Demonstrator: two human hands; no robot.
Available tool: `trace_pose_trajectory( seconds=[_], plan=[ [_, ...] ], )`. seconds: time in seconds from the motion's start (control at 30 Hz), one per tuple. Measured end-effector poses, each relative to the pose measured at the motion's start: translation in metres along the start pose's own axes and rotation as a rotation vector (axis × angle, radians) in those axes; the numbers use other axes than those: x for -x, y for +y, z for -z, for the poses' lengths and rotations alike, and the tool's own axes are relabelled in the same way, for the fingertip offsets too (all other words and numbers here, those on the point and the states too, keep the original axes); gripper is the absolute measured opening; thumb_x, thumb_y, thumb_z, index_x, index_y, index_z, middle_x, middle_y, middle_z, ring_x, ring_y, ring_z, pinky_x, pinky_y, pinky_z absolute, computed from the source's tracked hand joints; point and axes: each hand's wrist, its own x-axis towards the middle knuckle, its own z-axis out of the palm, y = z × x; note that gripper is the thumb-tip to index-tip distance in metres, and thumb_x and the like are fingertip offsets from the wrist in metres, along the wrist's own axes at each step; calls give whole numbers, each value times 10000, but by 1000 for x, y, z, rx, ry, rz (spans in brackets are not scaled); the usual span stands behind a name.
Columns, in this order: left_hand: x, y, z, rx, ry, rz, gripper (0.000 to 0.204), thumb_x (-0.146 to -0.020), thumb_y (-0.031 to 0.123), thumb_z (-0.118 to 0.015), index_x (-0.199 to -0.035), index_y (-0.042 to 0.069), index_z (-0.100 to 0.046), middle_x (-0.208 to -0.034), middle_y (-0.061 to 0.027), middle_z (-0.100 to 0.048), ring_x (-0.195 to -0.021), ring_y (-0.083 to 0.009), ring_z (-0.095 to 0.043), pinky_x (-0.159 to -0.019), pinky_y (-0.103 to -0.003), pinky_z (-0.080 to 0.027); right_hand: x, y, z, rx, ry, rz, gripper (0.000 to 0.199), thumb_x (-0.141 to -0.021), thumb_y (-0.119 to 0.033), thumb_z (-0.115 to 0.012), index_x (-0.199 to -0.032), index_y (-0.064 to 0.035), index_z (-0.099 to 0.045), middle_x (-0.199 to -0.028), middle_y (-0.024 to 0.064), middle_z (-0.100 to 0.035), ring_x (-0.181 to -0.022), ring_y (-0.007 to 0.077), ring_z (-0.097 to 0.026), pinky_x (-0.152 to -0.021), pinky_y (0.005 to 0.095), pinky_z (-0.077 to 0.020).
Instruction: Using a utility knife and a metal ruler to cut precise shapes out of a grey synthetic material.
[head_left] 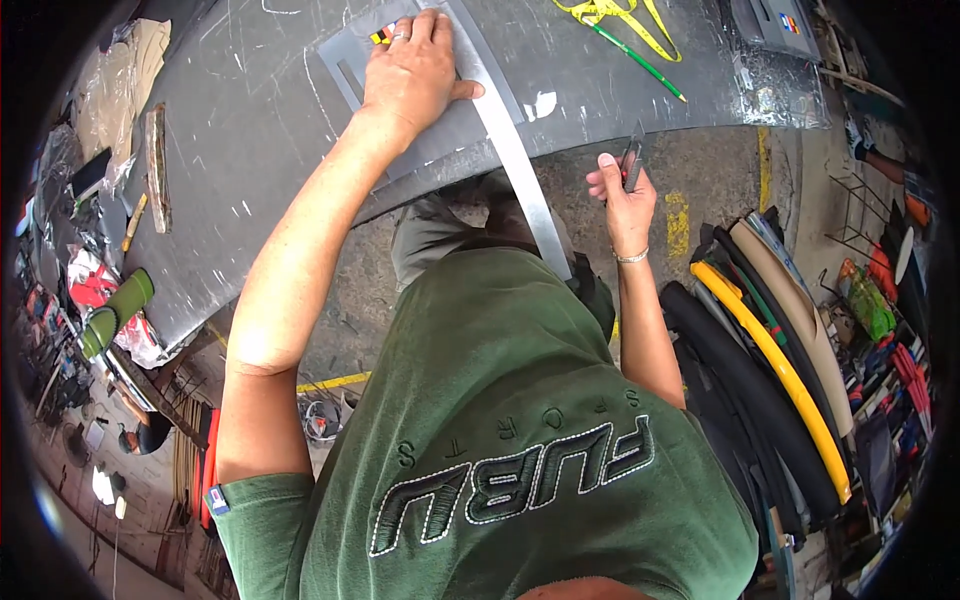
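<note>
My left hand [412, 75] lies flat on a grey sheet [345, 62] at the far middle of the dark table. Its thumb reaches onto a long metal ruler [512, 155], which runs from the sheet past the table's near edge toward my body. A small yellow, red and black object [381, 36] shows beside its fingers. My right hand [628, 205] is off the table's near edge, closed around a utility knife [633, 165] with the blade pointing away from me. The knife is apart from the sheet and the ruler.
A yellow tape measure [640, 25] and a green pencil [640, 62] lie at the table's [230, 130] far right. Rolls of material, including a yellow roll [775, 370], stand on the right. A wooden stick [157, 168] and a green roll [118, 312] are at the left.
</note>
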Motion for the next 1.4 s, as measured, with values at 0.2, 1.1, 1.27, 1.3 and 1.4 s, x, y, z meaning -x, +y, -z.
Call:
trace_pose_trajectory(
  seconds=[0.2, 1.1, 1.27, 1.3, 1.4],
  plan=[
    [4, -6, -12, 48, 116, -36, 957, -749, 499, -830, -1423, -73, -465, -1440, -209, -500, -1366, -373, -462, -1129, -478, -420, 0, -8, 3, 10, 16, 14, 222, -1000, -246, -704, -1042, -32, -665, -804, 59, -716, -622, 91, -608, -569, 242, -482],
    [2, -17, -26, 118, 72, -68, 1049, -752, 490, -855, -1456, -142, -401, -1559, -267, -370, -1479, -376, -356, -1176, -457, -390, -56, -108, -150, 709, -265, 657, 554, -946, -55, -565, -1489, -121, -482, -1297, 226, -637, -1125, 427, -642, -967, 468, -531],
    [5, -14, -22, 151, 94, -52, 1001, -759, 398, -859, -1463, -133, -386, -1557, -282, -370, -1479, -394, -361, -1188, -449, -382, -56, -111, -148, 725, -296, 664, 543, -948, -59, -560, -1483, -125, -489, -1293, 218, -642, -1113, 419, -649, -964, 470, -533],
    [5, -13, -21, 110, 73, -52, 1024, -759, 453, -857, -1456, -141, -398, -1562, -270, -361, -1484, -380, -347, -1181, -448, -384, -56, -111, -148, 740, -299, 658, 545, -949, -59, -559, -1485, -128, -487, -1291, 219, -643, -1112, 418, -650, -963, 470, -533],
    [5, -14, -22, 130, 64, -40, 1023, -759, 431, -864, -1463, -139, -389, -1567, -268, -355, -1487, -379, -342, -1182, -447, -383, -57, -109, -150, 764, -294, 661, 547, -947, -58, -559, -1485, -128, -487, -1291, 219, -644, -1107, 414, -654, -962, 466, -535]
  ],
)
